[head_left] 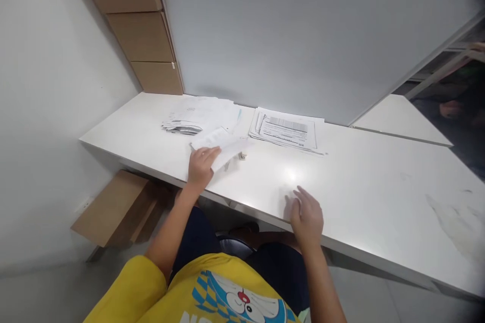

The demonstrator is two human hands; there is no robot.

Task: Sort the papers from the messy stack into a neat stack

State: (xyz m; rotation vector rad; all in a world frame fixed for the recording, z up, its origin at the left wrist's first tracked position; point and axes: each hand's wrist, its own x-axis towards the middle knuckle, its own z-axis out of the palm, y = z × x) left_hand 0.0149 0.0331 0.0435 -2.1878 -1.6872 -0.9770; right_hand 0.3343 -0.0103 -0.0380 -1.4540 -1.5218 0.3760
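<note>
Paper (229, 150), one sheet or a few thin ones, is held over the front part of the white table (364, 197), before the left-hand pile of papers (208, 111). The left hand (201, 165) grasps it by its near, left-hand end, fingers laid over the top; a hold at that end probably leaves most of the face uncovered and lets the far part spread out. Just beside its right side lies a small object (243, 156), too small to identify.

The right hand (307, 214) is loosely curled, with nothing visible in its grasp, near the table's front edge and well apart from the paper; whether it touches the top I cannot tell.

Another pile of papers (290, 131), printed side up, sits right of the first. Both lie near the grey panel (288, 35), likely so the front stays workable within arm's reach, while the gap between them presumably keeps the piles distinct.
</note>
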